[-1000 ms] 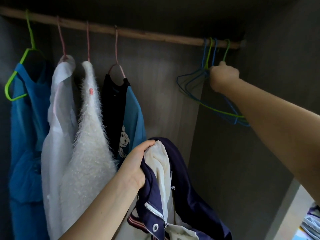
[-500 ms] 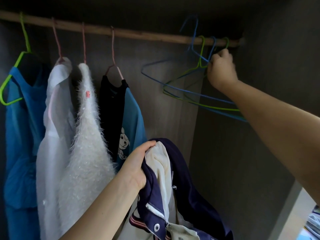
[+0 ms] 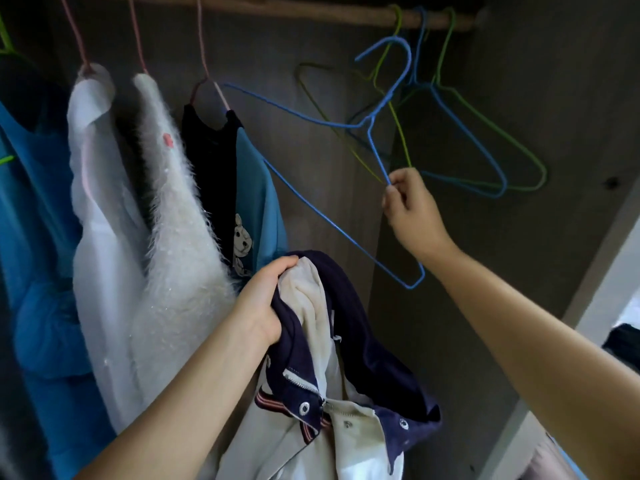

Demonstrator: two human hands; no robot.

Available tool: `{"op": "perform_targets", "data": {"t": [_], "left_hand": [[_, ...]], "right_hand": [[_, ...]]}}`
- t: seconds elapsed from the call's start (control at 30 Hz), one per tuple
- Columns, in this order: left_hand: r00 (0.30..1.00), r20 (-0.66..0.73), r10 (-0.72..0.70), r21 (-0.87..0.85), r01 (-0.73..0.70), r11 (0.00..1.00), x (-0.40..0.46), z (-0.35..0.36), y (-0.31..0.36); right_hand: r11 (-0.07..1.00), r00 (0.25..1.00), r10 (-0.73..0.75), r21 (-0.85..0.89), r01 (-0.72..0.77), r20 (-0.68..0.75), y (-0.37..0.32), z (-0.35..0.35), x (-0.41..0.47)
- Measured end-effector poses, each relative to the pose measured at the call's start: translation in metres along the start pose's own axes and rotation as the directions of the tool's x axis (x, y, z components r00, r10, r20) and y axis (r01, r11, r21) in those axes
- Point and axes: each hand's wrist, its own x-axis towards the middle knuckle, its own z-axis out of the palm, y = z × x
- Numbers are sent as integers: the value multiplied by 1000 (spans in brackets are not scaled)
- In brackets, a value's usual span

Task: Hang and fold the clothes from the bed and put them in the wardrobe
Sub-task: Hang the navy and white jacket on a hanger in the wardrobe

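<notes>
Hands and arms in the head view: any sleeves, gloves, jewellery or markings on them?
Both are bare. The left hand and right hand wear no gloves or rings that show. Both forearms are uncovered to the frame edge: no sleeve, watch, bracelet or marking visible.

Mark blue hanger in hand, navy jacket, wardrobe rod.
blue hanger (image 3: 323, 226): head view, long bottom wire
navy jacket (image 3: 363, 327): head view, dark hood fabric
wardrobe rod (image 3: 311, 12): head view, bare wooden stretch

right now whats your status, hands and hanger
Left hand grips navy and cream jacket. Right hand pinches blue hanger, off the rail. Spare hangers hang just behind it.
</notes>
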Motion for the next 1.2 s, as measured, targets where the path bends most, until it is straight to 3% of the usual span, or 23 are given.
{"op": "perform_targets", "data": {"t": [0.17,0.27,0.3,0.37,0.5,0.6,0.7,0.77,0.87,0.97,1.07,1.2], "left_hand": [[998,15,-57,42,56,998,-1,-18,-19],[993,35,-112,90,109,990,-4,-28,-29],[991,39,-131,106,126,986,-5,-31,-32],[985,44,-169,137,162,977,-5,-39,-39],[961,85,-263,228,238,944,-8,-55,-56],[933,104,-344,250,310,917,-17,-53,-75],[897,149,-416,296,361,885,-33,-43,-100],[877,195,-440,346,358,867,-46,-35,-110],[856,264,-444,422,311,851,-58,-19,-103],[878,290,-381,457,222,861,-47,-11,-84],[901,283,-328,492,157,856,-38,-8,-88],[910,251,-332,593,127,795,-49,5,-108]], "right_hand": [[948,979,177,283,-144,-96,-6,-7,-85],[777,924,380,552,-303,-29,-18,-14,-113],[728,893,450,591,-348,-29,-20,-17,-119],[730,839,532,564,-385,-115,-31,-25,-137],[660,725,625,692,-292,-290,-63,-48,-182],[522,640,705,834,-177,-305,-89,-74,-215],[485,598,739,862,-150,-311,-108,-75,-249],[557,570,746,791,-252,-344,-106,-58,-280],[643,560,754,556,-526,-343,-103,-40,-333],[598,579,800,298,-744,-159,-116,-57,-367],[681,680,722,40,-731,125,-145,-84,-371],[703,668,708,-317,-637,227,-165,-116,-368]]}}
